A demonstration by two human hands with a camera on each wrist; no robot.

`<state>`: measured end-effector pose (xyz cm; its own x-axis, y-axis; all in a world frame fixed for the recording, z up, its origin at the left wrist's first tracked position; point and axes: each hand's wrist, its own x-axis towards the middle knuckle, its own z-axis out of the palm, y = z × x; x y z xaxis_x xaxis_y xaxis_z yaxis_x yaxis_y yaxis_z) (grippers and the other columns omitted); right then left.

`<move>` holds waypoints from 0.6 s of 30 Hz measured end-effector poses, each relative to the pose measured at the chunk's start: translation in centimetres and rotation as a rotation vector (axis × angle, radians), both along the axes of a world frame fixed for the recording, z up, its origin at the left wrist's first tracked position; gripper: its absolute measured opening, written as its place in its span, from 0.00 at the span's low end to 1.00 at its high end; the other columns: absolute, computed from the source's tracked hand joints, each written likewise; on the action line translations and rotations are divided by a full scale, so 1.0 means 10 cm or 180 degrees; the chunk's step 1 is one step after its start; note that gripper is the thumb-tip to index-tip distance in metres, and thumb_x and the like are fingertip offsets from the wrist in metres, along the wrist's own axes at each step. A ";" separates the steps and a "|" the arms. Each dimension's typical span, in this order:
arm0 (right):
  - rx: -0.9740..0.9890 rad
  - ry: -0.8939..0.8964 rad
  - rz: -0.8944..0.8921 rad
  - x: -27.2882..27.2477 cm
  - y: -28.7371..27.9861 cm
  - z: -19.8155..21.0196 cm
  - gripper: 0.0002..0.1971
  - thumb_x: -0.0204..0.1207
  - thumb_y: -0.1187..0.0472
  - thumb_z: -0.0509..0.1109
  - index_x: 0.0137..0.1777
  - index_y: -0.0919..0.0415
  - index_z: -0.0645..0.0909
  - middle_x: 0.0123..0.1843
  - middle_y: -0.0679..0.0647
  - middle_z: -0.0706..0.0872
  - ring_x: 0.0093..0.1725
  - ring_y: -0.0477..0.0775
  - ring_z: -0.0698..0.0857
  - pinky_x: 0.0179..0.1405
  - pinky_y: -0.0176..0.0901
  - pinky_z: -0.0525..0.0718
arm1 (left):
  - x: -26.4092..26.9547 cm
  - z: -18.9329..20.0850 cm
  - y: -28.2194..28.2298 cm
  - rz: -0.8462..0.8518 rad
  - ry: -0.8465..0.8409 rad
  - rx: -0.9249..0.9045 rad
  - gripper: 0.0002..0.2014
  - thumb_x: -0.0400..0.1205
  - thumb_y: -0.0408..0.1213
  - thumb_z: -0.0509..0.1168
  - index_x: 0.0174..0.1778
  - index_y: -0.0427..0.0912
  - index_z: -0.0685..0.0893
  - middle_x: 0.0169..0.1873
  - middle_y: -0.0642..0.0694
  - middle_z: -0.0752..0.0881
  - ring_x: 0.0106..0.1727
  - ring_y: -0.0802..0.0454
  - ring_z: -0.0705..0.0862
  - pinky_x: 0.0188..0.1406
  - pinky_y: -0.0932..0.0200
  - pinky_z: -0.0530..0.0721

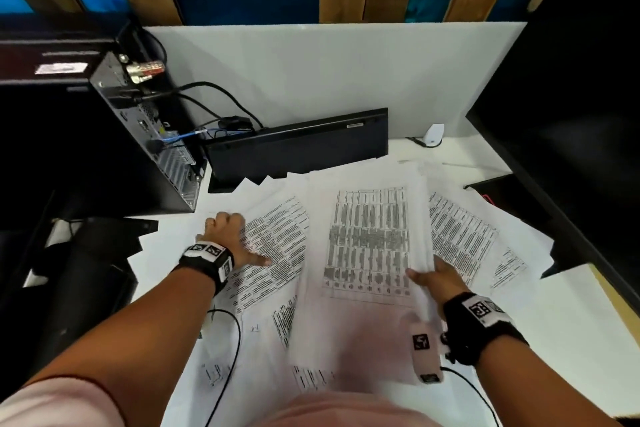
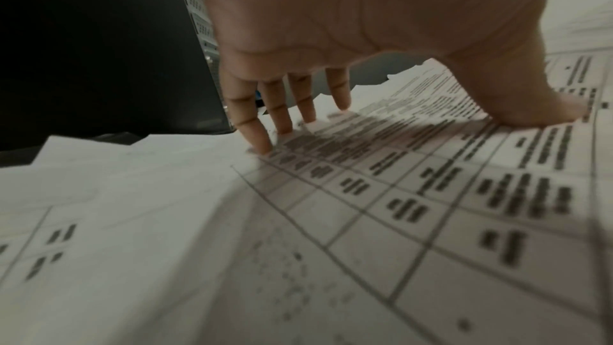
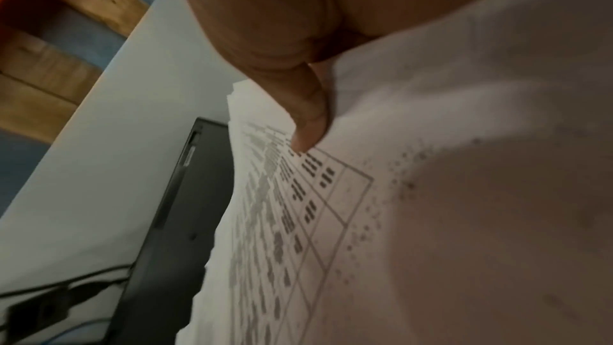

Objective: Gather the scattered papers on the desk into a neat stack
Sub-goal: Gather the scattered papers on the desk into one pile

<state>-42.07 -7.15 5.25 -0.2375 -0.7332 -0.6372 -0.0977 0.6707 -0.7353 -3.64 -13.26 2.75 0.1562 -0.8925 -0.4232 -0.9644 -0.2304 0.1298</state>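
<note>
Black computer tower [image 1: 138, 135] at the far left, then the left hand [image 1: 227, 236] with fingers [image 2: 262, 138] spread straight, pressing a printed sheet [image 1: 277, 246] flat on the white desk [image 1: 554, 305]. Centre-right, the right hand [image 1: 438, 279] pinches a gathered bundle [image 1: 367, 243] at its right edge, thumb [image 3: 308, 125] on top. More loose sheets [image 1: 464, 232] fan out beyond. Paper looks light, floppy and slippery; I'd slide sheets together and grip the edges.
</note>
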 end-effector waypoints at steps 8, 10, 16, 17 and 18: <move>0.0074 -0.0574 -0.0110 1.10 -0.09 -0.22 0.13 0.76 0.67 0.72 0.59 0.65 0.78 0.43 0.59 0.85 0.42 0.60 0.84 0.50 0.57 0.83 | 0.01 -0.03 0.11 0.0612 0.0400 -0.0002 0.25 0.78 0.56 0.61 0.62 0.40 0.77 0.64 0.33 0.72 0.64 0.31 0.77 0.68 0.46 0.76; 0.0220 -0.0690 -0.0133 1.31 -0.09 -0.22 0.14 0.72 0.66 0.76 0.55 0.67 0.78 0.41 0.60 0.84 0.41 0.61 0.84 0.47 0.56 0.85 | 0.03 -0.03 0.17 0.0466 0.0538 0.0009 0.22 0.81 0.52 0.60 0.59 0.37 0.81 0.60 0.30 0.79 0.61 0.32 0.80 0.64 0.50 0.79; 0.0377 0.0105 0.0112 1.47 -0.19 0.00 0.29 0.74 0.65 0.75 0.71 0.74 0.69 0.54 0.66 0.83 0.56 0.65 0.83 0.63 0.58 0.82 | 0.29 -0.02 0.37 0.0663 0.1393 -0.0494 0.28 0.75 0.58 0.68 0.66 0.44 0.81 0.57 0.40 0.82 0.64 0.40 0.80 0.66 0.50 0.78; 0.0351 0.0162 0.0202 1.40 -0.21 0.06 0.32 0.75 0.64 0.75 0.74 0.74 0.66 0.63 0.68 0.81 0.61 0.66 0.81 0.64 0.56 0.80 | 0.30 0.03 0.40 0.0881 0.1736 -0.0645 0.31 0.74 0.57 0.70 0.71 0.45 0.77 0.61 0.43 0.80 0.66 0.44 0.78 0.68 0.50 0.76; 0.0303 0.0200 0.0283 1.34 -0.22 0.13 0.34 0.76 0.63 0.74 0.76 0.73 0.63 0.68 0.68 0.78 0.66 0.66 0.79 0.64 0.54 0.78 | 0.28 0.12 0.44 0.1087 0.2261 -0.0698 0.33 0.73 0.54 0.73 0.72 0.45 0.73 0.63 0.46 0.79 0.66 0.48 0.78 0.69 0.51 0.76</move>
